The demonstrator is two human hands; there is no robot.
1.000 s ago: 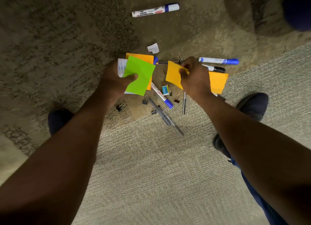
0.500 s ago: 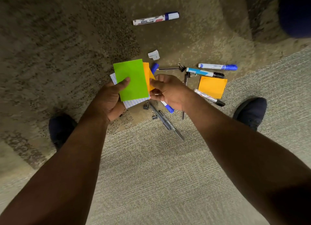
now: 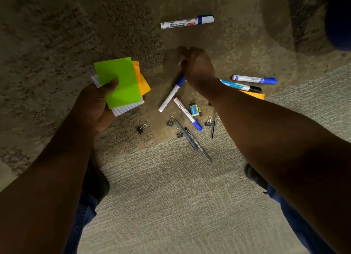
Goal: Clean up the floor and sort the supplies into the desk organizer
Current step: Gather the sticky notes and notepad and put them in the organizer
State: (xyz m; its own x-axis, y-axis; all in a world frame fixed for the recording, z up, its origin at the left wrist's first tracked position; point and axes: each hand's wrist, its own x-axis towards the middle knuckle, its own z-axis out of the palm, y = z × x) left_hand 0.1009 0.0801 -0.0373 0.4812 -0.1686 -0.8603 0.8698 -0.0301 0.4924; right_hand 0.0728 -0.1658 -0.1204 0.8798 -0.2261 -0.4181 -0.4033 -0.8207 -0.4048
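Observation:
My left hand (image 3: 95, 103) grips a stack of notes: a green sticky note (image 3: 119, 81) on top, orange notes (image 3: 142, 81) behind it and a lined white pad (image 3: 125, 108) underneath. My right hand (image 3: 197, 65) is down at the carpet with its fingers curled shut, and a sliver of a white paper scrap (image 3: 179, 63) shows at the fingertips. Just below that hand lies a blue-capped marker (image 3: 171, 94). Another orange sticky note (image 3: 254, 95) lies partly hidden behind my right forearm.
Scattered on the carpet are a whiteboard marker (image 3: 187, 22), two markers at right (image 3: 254, 79) (image 3: 240, 86), another marker (image 3: 188, 114), a small blue eraser (image 3: 194, 109), pens (image 3: 191, 138), and several binder clips (image 3: 141, 128). My shoes (image 3: 254, 176) stand at both sides.
My right hand let go of the orange note into the left-hand stack and moved up and right to the white scrap. My left hand drew the stack leftward.

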